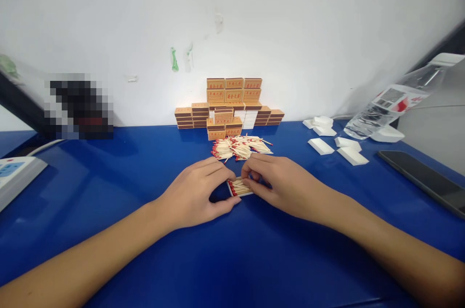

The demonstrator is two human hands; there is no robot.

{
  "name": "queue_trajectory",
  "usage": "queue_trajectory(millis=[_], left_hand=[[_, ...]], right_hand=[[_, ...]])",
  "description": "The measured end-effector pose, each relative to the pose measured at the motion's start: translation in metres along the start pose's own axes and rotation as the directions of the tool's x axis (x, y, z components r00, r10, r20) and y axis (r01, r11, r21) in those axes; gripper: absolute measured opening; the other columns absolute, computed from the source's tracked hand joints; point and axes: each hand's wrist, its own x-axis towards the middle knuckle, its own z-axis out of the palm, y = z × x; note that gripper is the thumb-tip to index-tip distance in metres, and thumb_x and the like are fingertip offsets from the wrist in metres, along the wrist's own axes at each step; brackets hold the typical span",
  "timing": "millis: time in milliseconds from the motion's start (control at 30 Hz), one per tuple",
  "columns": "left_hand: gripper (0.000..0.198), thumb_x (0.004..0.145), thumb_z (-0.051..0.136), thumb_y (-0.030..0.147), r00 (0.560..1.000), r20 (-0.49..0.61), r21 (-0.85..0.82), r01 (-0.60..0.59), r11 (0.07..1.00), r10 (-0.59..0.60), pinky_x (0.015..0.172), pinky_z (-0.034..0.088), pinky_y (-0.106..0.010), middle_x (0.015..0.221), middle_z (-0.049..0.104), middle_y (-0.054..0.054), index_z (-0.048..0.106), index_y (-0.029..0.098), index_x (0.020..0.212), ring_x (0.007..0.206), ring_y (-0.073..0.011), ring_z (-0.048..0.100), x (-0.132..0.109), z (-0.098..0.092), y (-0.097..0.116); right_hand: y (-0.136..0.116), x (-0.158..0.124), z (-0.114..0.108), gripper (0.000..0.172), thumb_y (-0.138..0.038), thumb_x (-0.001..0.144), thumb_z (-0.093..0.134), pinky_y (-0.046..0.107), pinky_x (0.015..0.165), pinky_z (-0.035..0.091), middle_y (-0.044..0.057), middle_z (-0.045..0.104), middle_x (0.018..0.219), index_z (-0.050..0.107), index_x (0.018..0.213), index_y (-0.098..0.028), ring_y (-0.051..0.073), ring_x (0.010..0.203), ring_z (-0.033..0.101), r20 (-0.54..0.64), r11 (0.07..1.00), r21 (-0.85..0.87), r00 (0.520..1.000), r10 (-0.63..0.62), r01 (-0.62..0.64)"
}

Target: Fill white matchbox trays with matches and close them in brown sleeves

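A small white matchbox tray [240, 195] lies on the blue table, filled with red-headed matches [237, 187]. My left hand [198, 189] grips its left end, thumb at the near side and fingers at the far side. From the right, my right hand [281, 182] reaches over the tray with thumb and fingertips pinched at the matches, covering its right end. Just beyond both hands lies a loose pile of matches [241, 147], heads pointing various ways.
Stacked matchboxes [233, 96] stand against the white wall. To the right are several white trays [321, 146], a tilted plastic bottle [392, 100] and a phone [421, 177]. A white power strip [22, 177] sits at left, near a pixelated dark object [82, 107].
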Motion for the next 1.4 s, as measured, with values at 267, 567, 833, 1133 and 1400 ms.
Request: queue_trajectory(millis=[267,567,833,1133,1400], left_hand=[[0.021,0.094,0.072,0.031,1.000,0.007,0.005,0.012,1.000,-0.013,0.080,0.057,-0.037,0.097,0.073,-0.004,0.064,0.020,0.111,0.090,-0.0224,0.069,0.000,-0.001,0.001],[0.026,0.095,0.071,0.031,1.000,0.006,0.016,0.012,1.000,-0.012,0.081,0.058,-0.036,0.098,0.073,-0.004,0.062,0.021,0.117,0.092,-0.0225,0.070,-0.001,-0.001,0.002],[0.036,0.094,0.074,0.031,1.000,-0.009,0.017,0.007,1.000,-0.007,0.083,0.059,-0.038,0.100,0.072,-0.004,0.059,0.020,0.123,0.094,-0.0227,0.070,-0.001,-0.001,0.001],[0.038,0.094,0.073,0.032,1.000,-0.007,0.025,-0.005,1.000,0.006,0.082,0.059,-0.037,0.100,0.072,-0.004,0.057,0.021,0.126,0.093,-0.0226,0.070,-0.002,-0.001,0.001],[0.036,0.095,0.073,0.031,0.999,-0.015,0.045,-0.030,0.999,0.031,0.081,0.059,-0.037,0.099,0.072,-0.004,0.057,0.019,0.125,0.091,-0.0222,0.070,-0.001,0.000,0.001]], right_hand=[[0.000,0.000,0.002,0.008,-0.021,0.102,0.062,0.029,0.067,0.041,0.003,0.069,0.093,0.062,0.093,-0.020,0.016,0.076,0.059,0.002,0.999,0.025,1.000,-0.021,0.021],[0.000,-0.001,0.001,0.009,-0.020,0.102,0.063,0.029,0.068,0.047,0.005,0.068,0.097,0.065,0.093,-0.019,0.016,0.079,0.063,0.007,0.994,0.067,0.996,-0.086,0.085],[0.000,0.000,0.002,0.010,-0.024,0.104,0.063,0.031,0.072,0.051,0.006,0.068,0.101,0.068,0.099,-0.018,0.018,0.082,0.065,0.009,0.995,0.055,0.997,-0.083,0.082],[0.001,-0.002,0.003,0.009,-0.023,0.103,0.064,0.032,0.075,0.050,0.006,0.068,0.101,0.069,0.097,-0.019,0.019,0.085,0.066,0.004,0.998,0.014,0.998,-0.059,0.059],[0.000,0.001,0.009,0.015,-0.023,0.103,0.064,0.031,0.068,0.043,0.004,0.066,0.089,0.064,0.089,-0.019,0.018,0.078,0.061,-0.080,0.997,-0.049,0.994,-0.069,0.066]])
